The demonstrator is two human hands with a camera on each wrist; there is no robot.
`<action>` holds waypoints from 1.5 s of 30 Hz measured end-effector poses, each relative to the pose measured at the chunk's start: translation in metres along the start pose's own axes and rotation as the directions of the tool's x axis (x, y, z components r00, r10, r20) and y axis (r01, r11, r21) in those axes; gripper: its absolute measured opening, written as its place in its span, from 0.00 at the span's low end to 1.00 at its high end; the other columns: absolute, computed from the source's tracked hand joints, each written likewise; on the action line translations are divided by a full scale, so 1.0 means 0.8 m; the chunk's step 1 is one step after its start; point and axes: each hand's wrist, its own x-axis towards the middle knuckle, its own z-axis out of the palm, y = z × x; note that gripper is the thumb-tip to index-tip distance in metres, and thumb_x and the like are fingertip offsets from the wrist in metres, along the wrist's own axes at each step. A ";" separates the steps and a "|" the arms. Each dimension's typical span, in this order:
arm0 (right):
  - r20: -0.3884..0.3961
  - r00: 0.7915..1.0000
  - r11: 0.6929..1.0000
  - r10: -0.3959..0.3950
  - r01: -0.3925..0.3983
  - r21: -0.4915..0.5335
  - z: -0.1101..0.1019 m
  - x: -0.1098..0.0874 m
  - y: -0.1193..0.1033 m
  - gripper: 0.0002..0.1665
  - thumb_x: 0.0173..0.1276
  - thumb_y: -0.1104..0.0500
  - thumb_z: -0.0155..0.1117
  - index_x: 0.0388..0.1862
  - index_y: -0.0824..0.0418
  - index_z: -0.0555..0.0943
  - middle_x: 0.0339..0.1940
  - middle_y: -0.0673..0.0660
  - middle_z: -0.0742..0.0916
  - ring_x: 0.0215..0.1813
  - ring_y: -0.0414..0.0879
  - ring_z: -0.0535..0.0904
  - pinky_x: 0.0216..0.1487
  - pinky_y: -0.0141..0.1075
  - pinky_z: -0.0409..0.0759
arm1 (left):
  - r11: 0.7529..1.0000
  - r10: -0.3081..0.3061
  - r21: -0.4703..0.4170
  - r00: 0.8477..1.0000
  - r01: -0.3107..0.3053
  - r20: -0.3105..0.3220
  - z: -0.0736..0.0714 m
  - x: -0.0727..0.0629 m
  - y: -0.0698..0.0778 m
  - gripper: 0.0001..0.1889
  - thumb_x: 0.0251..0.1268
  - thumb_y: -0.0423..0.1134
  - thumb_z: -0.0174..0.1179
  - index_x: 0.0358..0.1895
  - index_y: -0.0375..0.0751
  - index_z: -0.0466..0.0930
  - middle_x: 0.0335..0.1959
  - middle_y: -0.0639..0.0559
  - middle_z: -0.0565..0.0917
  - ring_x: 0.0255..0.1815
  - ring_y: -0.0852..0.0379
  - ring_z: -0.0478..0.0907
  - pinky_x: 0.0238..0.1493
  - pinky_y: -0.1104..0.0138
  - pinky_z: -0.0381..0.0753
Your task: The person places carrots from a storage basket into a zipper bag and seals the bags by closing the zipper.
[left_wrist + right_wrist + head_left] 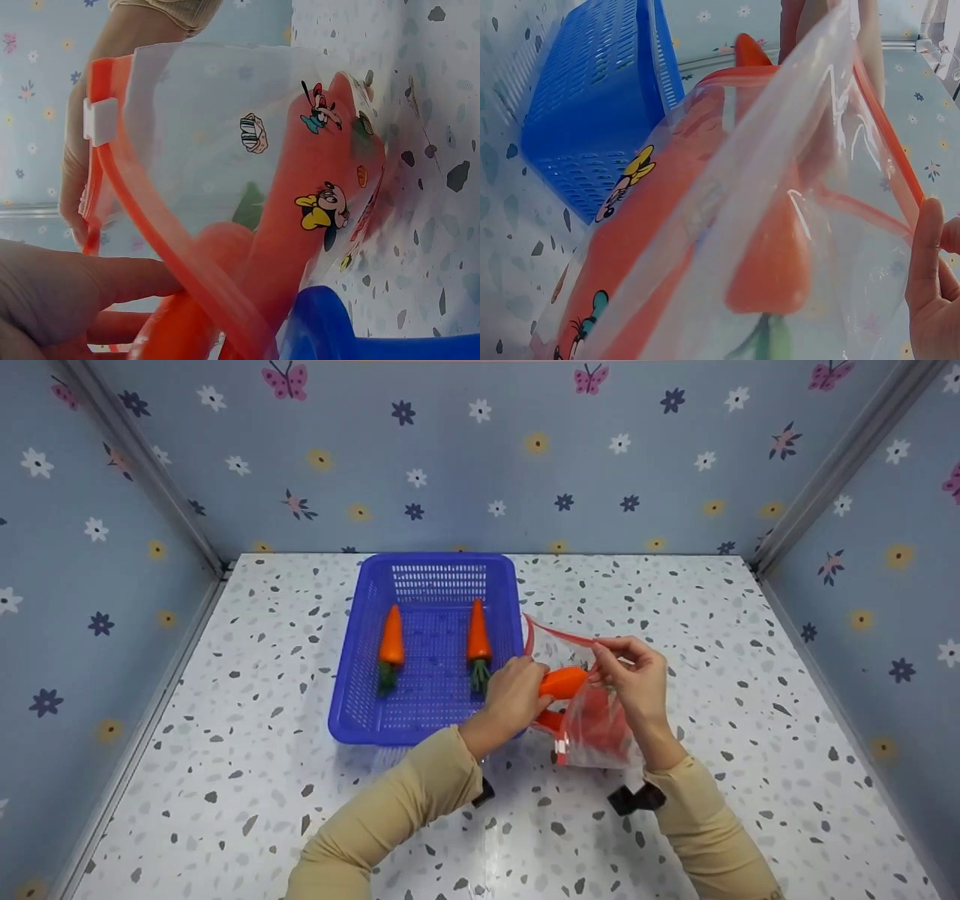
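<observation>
A clear zip bag (600,731) with a red-orange zip rim and cartoon prints stands beside the basket, its mouth spread apart. My right hand (634,671) pinches the rim between thumb and fingers. Gripped in my left hand (514,694), an orange carrot (564,683) points its green-topped end into the bag, as the right wrist view shows through the plastic. Other orange carrots (292,187) lie inside the bag, low against its side. The carrot's narrow end is mostly hidden by my left hand in the head view.
A blue perforated basket (347,660) stands left of the bag, its right rim close to my left hand. Inside it lie a left carrot (391,637) and a right carrot (478,634). Patterned walls (480,457) enclose the speckled table (247,720) at the back and sides.
</observation>
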 end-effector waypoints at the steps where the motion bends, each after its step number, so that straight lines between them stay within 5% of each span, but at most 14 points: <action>1: -0.002 1.000 1.000 0.001 -0.001 0.002 0.000 0.000 0.000 0.12 0.54 0.62 0.66 0.35 0.70 0.80 0.21 0.68 0.78 0.14 0.51 0.75 0.15 0.39 0.76 | 1.000 0.017 -0.005 1.000 -0.017 -0.008 0.001 0.001 0.000 0.15 0.51 0.40 0.64 0.43 0.39 0.80 0.36 0.49 0.79 0.36 0.54 0.72 0.38 0.65 0.72; 8: -0.007 1.000 1.000 -0.001 0.001 0.013 0.004 -0.001 -0.006 0.17 0.52 0.58 0.68 0.34 0.71 0.80 0.21 0.67 0.78 0.13 0.50 0.75 0.14 0.39 0.75 | 0.984 0.142 -0.103 0.988 -0.147 -0.055 0.007 0.007 0.000 0.16 0.51 0.32 0.60 0.46 0.35 0.78 0.39 0.46 0.79 0.41 0.53 0.73 0.46 0.66 0.71; 21: -0.018 1.000 1.000 0.012 -0.012 0.010 -0.003 0.002 0.010 0.13 0.54 0.62 0.66 0.35 0.70 0.80 0.21 0.68 0.78 0.14 0.51 0.75 0.15 0.40 0.76 | 0.979 0.085 -0.178 0.992 -0.100 -0.091 -0.012 -0.007 -0.012 0.12 0.56 0.36 0.59 0.44 0.37 0.80 0.41 0.48 0.79 0.44 0.54 0.74 0.49 0.66 0.71; 29: 0.006 0.999 0.997 0.051 -0.051 0.061 0.001 -0.001 -0.013 0.10 0.56 0.66 0.63 0.35 0.72 0.79 0.22 0.67 0.79 0.15 0.49 0.76 0.17 0.37 0.77 | 0.982 0.050 -0.172 0.987 -0.077 -0.155 -0.036 -0.008 -0.029 0.12 0.56 0.36 0.59 0.43 0.36 0.80 0.37 0.48 0.79 0.37 0.55 0.75 0.42 0.67 0.75; 39: -0.025 1.000 1.000 0.008 -0.008 0.009 -0.007 0.003 0.011 0.13 0.54 0.62 0.66 0.35 0.70 0.80 0.23 0.70 0.77 0.15 0.52 0.75 0.16 0.39 0.76 | 0.991 0.008 -0.132 0.973 -0.039 -0.229 -0.051 0.017 -0.061 0.11 0.56 0.35 0.59 0.41 0.34 0.80 0.38 0.45 0.80 0.40 0.51 0.76 0.44 0.62 0.74; 45: -0.025 1.000 1.000 0.007 -0.006 0.024 -0.012 0.005 0.020 0.14 0.53 0.63 0.66 0.36 0.71 0.79 0.24 0.70 0.78 0.15 0.51 0.76 0.16 0.38 0.76 | 0.989 -0.027 -0.147 0.981 -0.001 -0.190 -0.044 0.047 -0.089 0.12 0.56 0.34 0.58 0.43 0.32 0.79 0.40 0.42 0.80 0.40 0.50 0.76 0.42 0.60 0.74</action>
